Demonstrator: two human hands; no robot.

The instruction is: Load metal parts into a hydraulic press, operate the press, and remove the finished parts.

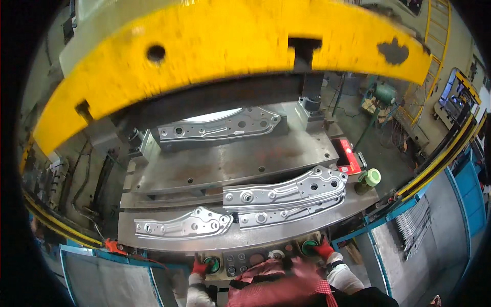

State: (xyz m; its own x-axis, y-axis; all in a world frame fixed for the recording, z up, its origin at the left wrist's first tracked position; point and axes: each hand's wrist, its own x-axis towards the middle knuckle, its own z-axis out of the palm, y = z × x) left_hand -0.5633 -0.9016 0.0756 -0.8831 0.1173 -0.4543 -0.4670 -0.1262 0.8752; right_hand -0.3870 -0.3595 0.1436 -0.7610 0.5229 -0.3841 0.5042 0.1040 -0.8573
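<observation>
Along the front edge of the press, my two red-gloved hands sit low in view, one at each side of the control panel [244, 262]. My left hand [198, 265] is at the left green button [212, 264]; my right hand [325, 249] is at the right green button [309, 248]. Both buttons face up, with small dials and knobs between them. I cannot tell whether my fingers are loose or curled, nor whether either palm presses down.

Beyond the panel, on the silver front ledge [286, 232], one formed metal part [179, 228] lies to the left. To the right, an upper part [286, 191] rests over a lower part [302, 211], the two overlapping almost along their full length. Farther in, across the flat steel bed [230, 162], a rear part [225, 129] lies beneath the yellow press beam [215, 46].

Near the right end of the bed stands a red box [350, 157], with a green-lidded bottle [369, 181] just in front of it. A pinkish-red checked cloth [271, 286] covers my front, and blue-framed tables flank me, the right table [376, 250] bearing a row of slim metal pieces [412, 225].
</observation>
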